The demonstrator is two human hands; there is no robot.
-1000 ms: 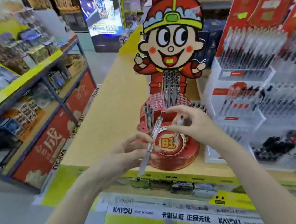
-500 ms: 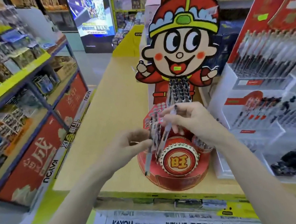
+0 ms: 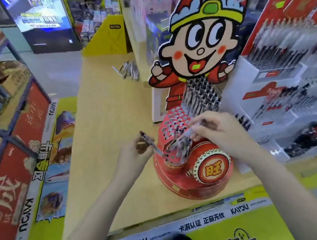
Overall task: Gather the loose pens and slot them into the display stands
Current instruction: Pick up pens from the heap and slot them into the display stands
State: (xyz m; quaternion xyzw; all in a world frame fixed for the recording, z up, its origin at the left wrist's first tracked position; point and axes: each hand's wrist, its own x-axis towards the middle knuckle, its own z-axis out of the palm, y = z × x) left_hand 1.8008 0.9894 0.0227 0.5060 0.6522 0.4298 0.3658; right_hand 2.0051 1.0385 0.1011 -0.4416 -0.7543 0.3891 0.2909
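Pens being slotted: left hand [image 3: 133,157] is pinching one pen [image 3: 150,142] tip-down at the red stand [image 3: 179,156], right hand [image 3: 220,133] gripping another [image 3: 189,134]; next, likely aligning tips with free holes

Two hands [image 3: 136,157] working, each holding one pen [image 3: 150,143], one red round stand [image 3: 194,167], one loose pen pile [image 3: 129,71] lying behind

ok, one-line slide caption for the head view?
Left hand slots a pen into the red display stand; right hand holds another pen above it.
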